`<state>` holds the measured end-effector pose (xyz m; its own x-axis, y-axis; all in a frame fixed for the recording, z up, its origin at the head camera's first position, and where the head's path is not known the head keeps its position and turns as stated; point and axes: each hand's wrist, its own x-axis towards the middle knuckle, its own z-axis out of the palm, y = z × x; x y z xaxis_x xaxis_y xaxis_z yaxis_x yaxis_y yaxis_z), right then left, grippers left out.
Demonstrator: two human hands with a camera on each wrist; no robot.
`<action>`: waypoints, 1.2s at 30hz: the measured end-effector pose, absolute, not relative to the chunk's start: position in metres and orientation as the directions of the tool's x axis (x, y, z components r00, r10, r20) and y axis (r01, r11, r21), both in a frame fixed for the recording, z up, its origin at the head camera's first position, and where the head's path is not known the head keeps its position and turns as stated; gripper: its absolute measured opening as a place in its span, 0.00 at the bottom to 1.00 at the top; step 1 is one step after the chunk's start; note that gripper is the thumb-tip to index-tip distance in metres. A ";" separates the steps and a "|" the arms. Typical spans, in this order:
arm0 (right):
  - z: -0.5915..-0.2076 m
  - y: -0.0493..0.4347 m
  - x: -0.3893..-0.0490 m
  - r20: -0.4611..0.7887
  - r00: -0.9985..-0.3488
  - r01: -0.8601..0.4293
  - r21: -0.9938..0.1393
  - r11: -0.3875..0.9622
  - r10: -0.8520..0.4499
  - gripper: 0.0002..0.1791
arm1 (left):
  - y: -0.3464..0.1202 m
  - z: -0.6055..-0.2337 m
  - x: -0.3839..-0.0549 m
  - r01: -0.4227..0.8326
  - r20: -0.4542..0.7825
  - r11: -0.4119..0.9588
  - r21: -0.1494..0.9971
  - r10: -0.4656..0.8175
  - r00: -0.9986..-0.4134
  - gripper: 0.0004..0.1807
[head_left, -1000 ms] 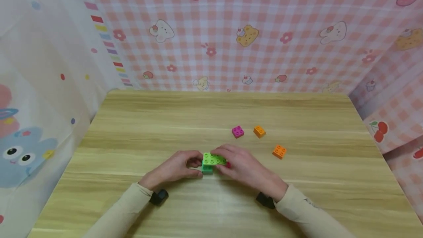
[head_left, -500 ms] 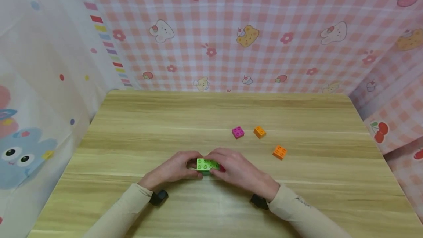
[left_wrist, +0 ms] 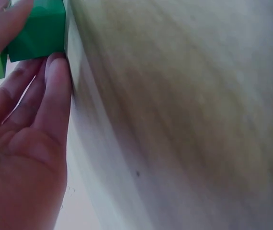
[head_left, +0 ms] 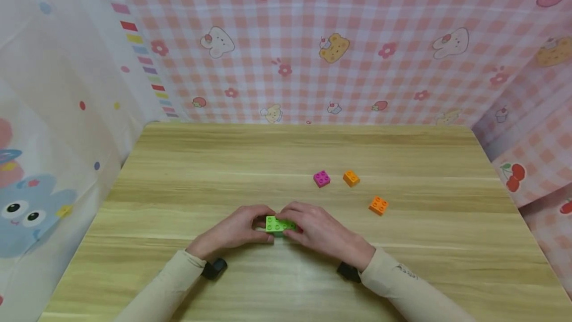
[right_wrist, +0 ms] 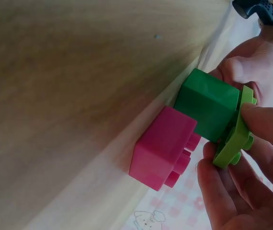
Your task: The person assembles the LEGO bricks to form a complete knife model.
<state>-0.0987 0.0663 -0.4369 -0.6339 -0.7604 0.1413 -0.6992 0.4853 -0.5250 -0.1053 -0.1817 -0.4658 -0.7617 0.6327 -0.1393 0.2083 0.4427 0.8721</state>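
A dark green brick (right_wrist: 208,103) stands on the table, and my left hand (head_left: 239,225) holds it between thumb and fingers. Over its studs lies a flat light green brick (head_left: 273,223), two studs wide, which sticks out past one side. My right hand (head_left: 319,230) pinches this light green brick, with the thumb on its studded face in the right wrist view. Beside the dark green brick, partly below the overhang, a pinkish-red brick (right_wrist: 163,148) rests on the table. The right hand hides that one from the head view.
Behind the right hand lie a magenta brick (head_left: 321,179), an orange brick (head_left: 351,178) and another orange brick (head_left: 378,205). The wooden table (head_left: 201,163) ends at a pink checked cloth (head_left: 304,83) at the back.
My right hand has moved left and down, bringing the light green brick over the dark green one. My left hand has stayed nearly still. The pinkish-red brick has gone out of the head view.
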 end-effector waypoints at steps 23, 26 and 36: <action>-0.438 0.060 -0.102 0.128 -0.635 -0.708 -0.490 0.508 -0.762 0.16 | -0.193 -0.462 -0.108 0.024 -0.234 0.343 0.939 0.687 -0.688 0.30; -0.438 0.061 -0.101 0.121 -0.645 -0.699 -0.491 0.519 -0.755 0.16 | -0.192 -0.462 -0.108 0.050 -0.220 0.353 0.934 0.682 -0.698 0.30; -0.437 0.072 -0.089 0.123 -0.657 -0.701 -0.464 0.542 -0.744 0.16 | -0.178 -0.455 -0.094 0.295 -0.037 0.413 0.862 0.632 -0.774 0.19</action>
